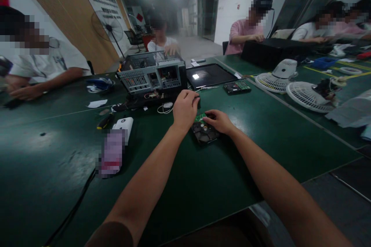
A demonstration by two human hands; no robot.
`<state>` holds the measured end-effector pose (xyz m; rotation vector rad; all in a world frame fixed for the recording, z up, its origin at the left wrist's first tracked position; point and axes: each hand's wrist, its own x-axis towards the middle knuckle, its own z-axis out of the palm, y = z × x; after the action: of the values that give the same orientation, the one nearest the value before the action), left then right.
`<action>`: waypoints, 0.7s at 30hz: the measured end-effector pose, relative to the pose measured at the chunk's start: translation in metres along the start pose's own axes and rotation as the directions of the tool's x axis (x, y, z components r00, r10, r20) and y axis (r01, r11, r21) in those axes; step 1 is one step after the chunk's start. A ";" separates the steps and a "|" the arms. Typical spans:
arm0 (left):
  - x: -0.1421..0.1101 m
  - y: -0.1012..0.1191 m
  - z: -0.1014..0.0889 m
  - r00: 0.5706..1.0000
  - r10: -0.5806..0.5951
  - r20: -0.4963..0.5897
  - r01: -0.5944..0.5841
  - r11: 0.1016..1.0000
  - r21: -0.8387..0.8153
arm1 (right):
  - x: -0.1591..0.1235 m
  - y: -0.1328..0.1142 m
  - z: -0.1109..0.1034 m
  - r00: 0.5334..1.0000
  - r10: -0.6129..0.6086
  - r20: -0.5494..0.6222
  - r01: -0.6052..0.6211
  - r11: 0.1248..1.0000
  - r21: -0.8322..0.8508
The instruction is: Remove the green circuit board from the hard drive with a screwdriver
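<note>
A hard drive (205, 134) lies on the green table with its circuit board side up. My right hand (220, 122) grips its far right edge, thumb and fingers bent around it. Just above the far left side of the drive, my left hand (186, 109) is closed in a pinch. Something small and dark shows at its fingertips, but I cannot make out what it is. A second hard drive (237, 87) rests farther back on the right.
An opened computer case (153, 77) stands at the back, beside a black panel (210, 75). White fan parts (307, 96) lie to the right. A screwdriver (105, 121) and a white and purple object (113, 150) with a cable are left. Several people sit around.
</note>
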<state>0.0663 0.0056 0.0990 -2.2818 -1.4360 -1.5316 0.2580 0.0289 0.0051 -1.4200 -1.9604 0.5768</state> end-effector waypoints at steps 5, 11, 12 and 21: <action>0.000 -0.002 0.002 1.000 0.007 0.007 -0.006 1.000 -0.019 | 0.000 -0.001 -0.001 1.000 -0.006 0.004 0.006 1.000 -0.008; -0.002 -0.005 0.007 0.998 -0.054 -0.029 0.052 0.996 -0.072 | -0.001 -0.002 -0.001 1.000 0.003 0.005 -0.003 1.000 -0.004; -0.002 -0.005 0.007 0.997 -0.065 -0.032 0.063 0.995 -0.077 | -0.001 -0.002 -0.001 1.000 0.002 0.006 -0.002 1.000 -0.005; -0.001 -0.004 0.006 0.997 -0.063 -0.044 0.060 0.996 -0.063 | -0.001 -0.003 -0.002 1.000 0.002 -0.002 -0.002 1.000 -0.017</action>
<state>0.0675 0.0104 0.0931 -2.2395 -1.4817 -1.6571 0.2579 0.0267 0.0077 -1.4325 -1.9671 0.5611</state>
